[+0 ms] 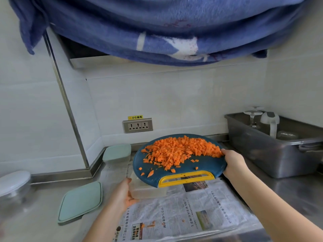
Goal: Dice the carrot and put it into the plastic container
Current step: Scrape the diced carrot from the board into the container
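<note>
Head view shows the right hand [233,161] gripping the cutting board [206,167] at its 3 o'clock edge, diced carrot [178,151] heaped on top; the plastic container [148,191] sits under the board's 7 o'clock rim, held by the left hand [122,194], the nearer one.

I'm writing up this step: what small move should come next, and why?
Probably tilt the round blue cutting board toward the clear plastic container: the right hand holds it, heaped with orange diced carrot, partly over the container, which the left hand grips.
</note>
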Demonstrator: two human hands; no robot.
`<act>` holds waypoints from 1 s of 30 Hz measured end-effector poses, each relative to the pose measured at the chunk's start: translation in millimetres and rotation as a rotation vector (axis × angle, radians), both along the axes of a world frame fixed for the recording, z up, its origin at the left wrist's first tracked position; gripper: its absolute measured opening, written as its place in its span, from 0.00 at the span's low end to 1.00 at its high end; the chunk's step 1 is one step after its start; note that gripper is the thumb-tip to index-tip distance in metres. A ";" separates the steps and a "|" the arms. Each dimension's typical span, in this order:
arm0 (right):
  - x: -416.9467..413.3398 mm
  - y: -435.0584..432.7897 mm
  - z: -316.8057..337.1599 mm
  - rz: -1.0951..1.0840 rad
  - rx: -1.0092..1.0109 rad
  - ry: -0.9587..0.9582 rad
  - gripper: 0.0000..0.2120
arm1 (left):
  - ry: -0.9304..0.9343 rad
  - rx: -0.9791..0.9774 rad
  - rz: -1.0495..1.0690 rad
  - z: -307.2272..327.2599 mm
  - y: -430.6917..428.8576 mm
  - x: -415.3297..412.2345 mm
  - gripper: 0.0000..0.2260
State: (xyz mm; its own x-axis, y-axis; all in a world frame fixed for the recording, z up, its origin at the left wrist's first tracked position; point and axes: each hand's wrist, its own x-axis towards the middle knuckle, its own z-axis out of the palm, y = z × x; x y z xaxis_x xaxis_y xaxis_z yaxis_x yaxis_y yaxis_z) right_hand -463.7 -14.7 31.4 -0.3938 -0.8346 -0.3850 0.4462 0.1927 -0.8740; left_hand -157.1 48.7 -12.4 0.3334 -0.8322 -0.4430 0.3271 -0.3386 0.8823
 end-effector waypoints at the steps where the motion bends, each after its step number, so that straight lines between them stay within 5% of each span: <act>1: 2.5 1.8 -1.1 0.011 0.008 0.009 0.18 | -0.084 -0.020 0.026 1.9 1.3 1.8 0.17; 4: 12.2 7.2 0.3 0.059 0.000 0.024 0.15 | -0.256 -0.139 0.080 2.1 -2.8 24.2 0.27; 6: 21.7 8.9 3.8 0.080 -0.008 0.029 0.15 | -0.033 -0.223 0.130 5.1 -5.9 35.9 0.33; 9: 40.6 11.6 8.0 0.127 -0.033 0.011 0.15 | 0.373 -0.304 -0.007 21.8 2.0 28.8 0.25; 14: 54.8 24.6 19.1 0.232 -0.164 -0.038 0.14 | 0.493 -0.383 -0.035 29.7 7.9 22.9 0.18; 16: 42.0 30.5 17.3 0.309 -0.158 0.227 0.19 | 0.505 -0.380 -0.003 31.8 6.4 26.3 0.18; 19: 8.0 39.0 -0.7 0.352 0.041 1.124 0.15 | 0.445 -0.383 0.038 30.5 5.5 33.8 0.21; 21: -11.6 45.3 -16.5 0.423 0.238 1.516 0.18 | 0.422 -0.384 0.051 26.8 3.7 38.9 0.21; 24: -24.8 54.5 -37.3 0.509 0.467 1.616 0.24 | 0.415 -0.390 0.052 21.0 7.1 42.3 0.24; 30: -27.0 46.8 -55.9 0.481 0.368 1.615 0.17 | 0.420 -0.406 0.063 13.7 17.1 48.9 0.21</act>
State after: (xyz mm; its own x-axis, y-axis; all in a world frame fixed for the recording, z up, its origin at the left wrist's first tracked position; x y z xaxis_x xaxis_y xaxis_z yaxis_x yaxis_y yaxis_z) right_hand -490.7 32.1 -24.5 -0.3056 -0.9499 -0.0655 -0.9222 0.3124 -0.2278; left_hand -108.2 65.7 1.3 0.2529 -0.9471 -0.1977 0.6853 0.0311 0.7276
